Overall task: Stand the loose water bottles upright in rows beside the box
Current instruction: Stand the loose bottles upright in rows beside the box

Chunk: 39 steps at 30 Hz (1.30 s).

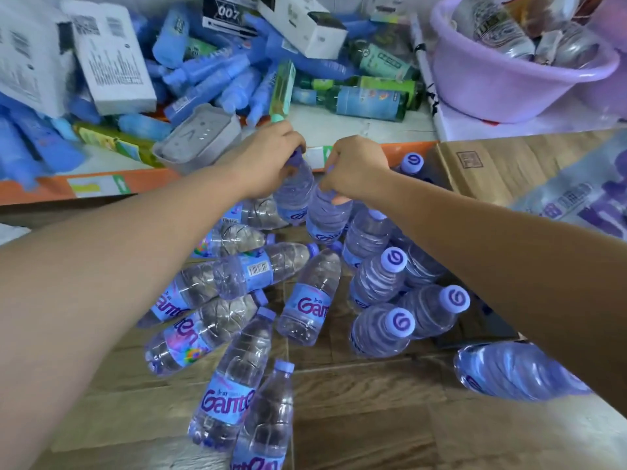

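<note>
Nearest, the loose water bottles point(234, 385) lie on their sides on the wooden floor point(373, 418), all mixed up and touching each other. They are round, so a bump could send one rolling into the rows. One more lying bottle point(515, 371) rests at the near right, under the right arm.

A little farther, on the right, the standing bottles point(393, 262) wait in rows with their purple caps up, just beside the cardboard box point(492, 164). The right forearm point(509, 252) reaches across just above them. If it drops low it could tip one over, and one falling bottle could knock down its neighbours, like dominoes.

Farther on, both hands are busy. The left hand point(268, 157) curls its fingers round the cap of the left bottle point(293, 195). The right hand point(356, 167) curls its fingers round the neck of the right bottle point(325, 215). Both bottles hang cap up and lean a bit, close together – they could clack into each other. A grip so high up lets a full bottle swing, so it may land crooked and fall. I cannot tell if their bottoms touch the floor. Lying bottles sit right below them, so a bottle set down on one of those would wobble.

Both arms are stretched long, wrists bent down, knuckles up.

Farthest away are a heap of blue bottles point(210, 79) with white cartons on top and a purple basin point(509, 79) – not part of this job.
</note>
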Each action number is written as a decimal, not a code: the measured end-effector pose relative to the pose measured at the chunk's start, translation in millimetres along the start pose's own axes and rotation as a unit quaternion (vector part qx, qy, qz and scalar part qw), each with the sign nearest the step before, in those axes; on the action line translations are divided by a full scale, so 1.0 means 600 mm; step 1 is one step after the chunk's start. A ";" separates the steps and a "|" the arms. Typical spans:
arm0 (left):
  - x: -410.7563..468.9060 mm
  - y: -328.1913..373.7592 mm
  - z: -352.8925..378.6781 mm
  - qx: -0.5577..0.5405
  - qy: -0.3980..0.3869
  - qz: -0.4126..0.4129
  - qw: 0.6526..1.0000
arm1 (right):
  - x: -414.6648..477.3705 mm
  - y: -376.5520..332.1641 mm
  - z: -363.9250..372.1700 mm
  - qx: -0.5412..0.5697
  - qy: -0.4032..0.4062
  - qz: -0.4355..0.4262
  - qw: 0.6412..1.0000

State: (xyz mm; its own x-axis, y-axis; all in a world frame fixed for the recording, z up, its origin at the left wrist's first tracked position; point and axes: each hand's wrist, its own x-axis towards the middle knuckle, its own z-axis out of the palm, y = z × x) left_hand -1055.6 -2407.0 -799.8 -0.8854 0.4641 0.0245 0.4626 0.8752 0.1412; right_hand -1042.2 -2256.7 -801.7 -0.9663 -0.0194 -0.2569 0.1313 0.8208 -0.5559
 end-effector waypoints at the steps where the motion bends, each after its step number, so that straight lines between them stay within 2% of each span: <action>1: -0.001 -0.005 0.000 0.004 0.005 0.007 1.000 | 0.002 0.001 0.002 -0.015 0.018 -0.002 1.000; 6: -0.023 -0.028 -0.011 -0.017 0.018 -0.003 1.000 | 0.010 0.015 0.044 -0.020 0.076 -0.002 0.997; 13: -0.043 -0.045 -0.029 -0.016 0.026 -0.010 0.999 | 0.061 0.002 0.062 -0.119 0.051 -0.027 0.991; 19: -0.039 -0.041 -0.027 -0.029 0.020 -0.008 0.999 | 0.075 0.004 0.052 -0.111 0.059 -0.022 0.992; 25: -0.032 -0.039 -0.015 -0.029 0.008 -0.015 0.999 | 0.052 -0.005 0.052 -0.135 -0.030 -0.015 0.990; 30: -0.033 -0.045 -0.014 -0.031 0.016 -0.011 0.999 | -0.008 0.013 0.056 -0.226 0.052 -0.072 0.970; 36: -0.046 -0.046 -0.018 -0.034 0.026 -0.011 0.999 | -0.023 0.003 0.078 -0.260 0.086 -0.102 0.956; 39: -0.054 -0.050 -0.021 -0.040 0.026 -0.014 0.999 | -0.029 0.008 0.080 -0.297 0.044 -0.098 0.949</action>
State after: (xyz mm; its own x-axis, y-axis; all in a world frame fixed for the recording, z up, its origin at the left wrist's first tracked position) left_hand -1041.3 -2450.0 -792.2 -0.9004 0.4295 0.0697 0.4338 0.8733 0.2217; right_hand -1014.3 -2280.0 -838.0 -0.9774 -0.1783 -0.1135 -0.1753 0.9839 -0.0356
